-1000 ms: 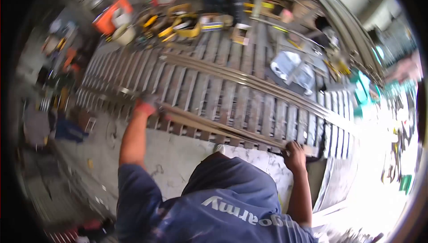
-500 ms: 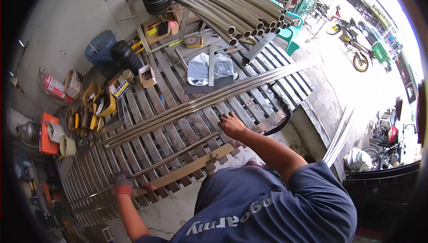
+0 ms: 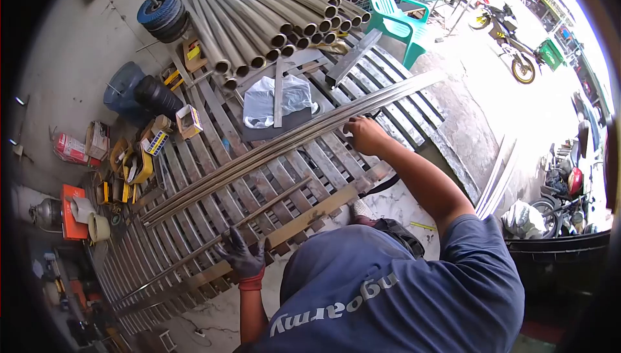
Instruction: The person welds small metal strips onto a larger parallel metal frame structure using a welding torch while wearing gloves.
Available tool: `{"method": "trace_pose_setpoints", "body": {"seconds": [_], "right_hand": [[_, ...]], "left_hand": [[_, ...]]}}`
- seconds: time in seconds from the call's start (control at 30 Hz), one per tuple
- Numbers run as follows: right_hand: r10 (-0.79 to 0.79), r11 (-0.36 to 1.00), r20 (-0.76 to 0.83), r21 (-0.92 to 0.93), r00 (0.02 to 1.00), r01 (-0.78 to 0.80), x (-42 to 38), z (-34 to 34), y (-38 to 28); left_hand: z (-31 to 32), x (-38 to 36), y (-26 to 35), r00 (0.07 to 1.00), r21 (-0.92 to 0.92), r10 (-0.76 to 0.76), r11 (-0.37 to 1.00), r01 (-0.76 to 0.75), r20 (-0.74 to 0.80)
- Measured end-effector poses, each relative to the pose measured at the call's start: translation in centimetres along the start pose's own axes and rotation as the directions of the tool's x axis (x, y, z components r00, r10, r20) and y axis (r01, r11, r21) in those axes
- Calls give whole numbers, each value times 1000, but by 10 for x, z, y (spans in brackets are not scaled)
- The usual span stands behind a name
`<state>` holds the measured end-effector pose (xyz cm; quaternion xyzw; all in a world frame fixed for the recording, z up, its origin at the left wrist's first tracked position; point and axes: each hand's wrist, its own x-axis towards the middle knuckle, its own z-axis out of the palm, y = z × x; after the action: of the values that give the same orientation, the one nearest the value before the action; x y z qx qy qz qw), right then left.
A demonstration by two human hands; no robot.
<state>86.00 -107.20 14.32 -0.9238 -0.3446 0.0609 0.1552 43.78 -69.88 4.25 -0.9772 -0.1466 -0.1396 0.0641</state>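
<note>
My left hand [image 3: 242, 256], in a dark glove with a red cuff, is raised over the near edge of the slatted metal bench with its fingers spread, holding nothing. Below it lie a thin metal bar [image 3: 279, 201] and a long flat tan strip [image 3: 314, 216]. My right hand [image 3: 369, 135], bare, is at the near side of a bundle of long thin metal bars [image 3: 259, 156]. Its fingers are curled at a dark object, mostly hidden by the hand. A black cable [image 3: 380, 187] curves below my right forearm.
Thick round metal pipes [image 3: 272, 13] jut over the back of the bench. A plastic bag [image 3: 262, 97] lies under a flat metal bar [image 3: 279, 88]. Yellow containers [image 3: 139, 164] and small boxes stand left; a green chair [image 3: 396, 13] stands behind, right.
My left hand has risen off the bar and moved right, fingers opening. My right hand has moved right and away from me to the dark object by the bundle. The view has shifted.
</note>
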Motion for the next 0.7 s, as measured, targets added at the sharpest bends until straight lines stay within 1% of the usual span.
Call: {"method": "trace_pose_setpoints", "body": {"seconds": [0.03, 0.07, 0.13, 0.17, 0.23, 0.27, 0.33, 0.4, 0.5, 0.57, 0.6, 0.7], "right_hand": [[32, 999, -24, 34, 999, -31, 3, -4, 17], [38, 998, -44, 44, 998, -36, 9, -3, 37], [73, 997, -25, 37, 997, -72, 19, -13, 62], [54, 997, -27, 58, 998, -52, 25, -16, 75], [15, 995, -33, 97, 999, -12, 38, -18, 100], [-40, 997, -35, 71, 999, 43, 48, -17, 114], [-130, 988, -43, 76, 991, 133, 73, -7, 143], [-153, 984, -65, 82, 986, 158, 95, -6, 159], [-187, 978, -104, 74, 977, 195, 134, -13, 168], [-207, 975, -134, 50, 969, 216, 164, -15, 172], [-192, 979, -114, 39, 975, 198, 184, -16, 173], [-157, 987, -55, 9, 986, 158, 242, -23, 175]], "left_hand": [[1, 5, 19, 1000, -107, 2, 994, 1, 28], [3, 9, 39, 999, -107, -15, 994, 21, 52], [3, 22, 81, 994, -98, -44, 994, 54, 97], [-1, 32, 103, 998, -124, -14, 992, 21, 54], [-13, 64, 147, 996, -158, 44, 987, -32, 78], [-17, 83, 169, 994, -177, 72, 983, -55, 88], [-9, 122, 209, 981, -200, 126, 975, -95, 149], [14, 161, 245, 966, -193, 166, 973, -127, 198], [42, 216, 296, 941, -21, -66, 997, 77, 332], [73, 244, 313, 865, -31, -153, 981, 191, 478], [87, 255, 318, 817, -30, -190, 969, 245, 545], [103, 267, 332, 736, 200, -239, 969, 142, 634]]}}
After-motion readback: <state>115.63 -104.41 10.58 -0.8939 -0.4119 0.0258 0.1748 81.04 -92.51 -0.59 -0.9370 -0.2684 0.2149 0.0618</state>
